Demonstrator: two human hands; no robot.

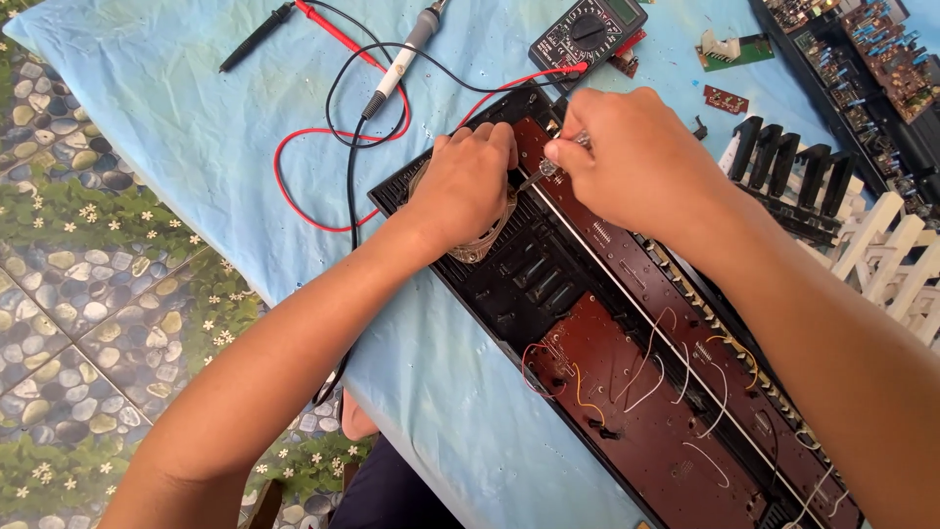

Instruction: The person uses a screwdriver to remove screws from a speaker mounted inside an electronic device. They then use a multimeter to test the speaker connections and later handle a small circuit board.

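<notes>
Left hand pressed flat on the opened keyboard chassis, right hand pinching a slim screwdriver over brittle-looking brown circuit boards (best gripped by its rigid black frame).

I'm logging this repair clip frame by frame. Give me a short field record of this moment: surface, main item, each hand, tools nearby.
surface: table with a light blue cloth
main item: opened keyboard case, lying diagonally, brown circuit boards exposed
left hand: rests on a round speaker at the case's far end
right hand: holds a clear-handled screwdriver, tip down on the case
tools nearby: multimeter with red and black leads, probes lying on the cloth
other parts: loose black keys, white keys, small boards
</notes>
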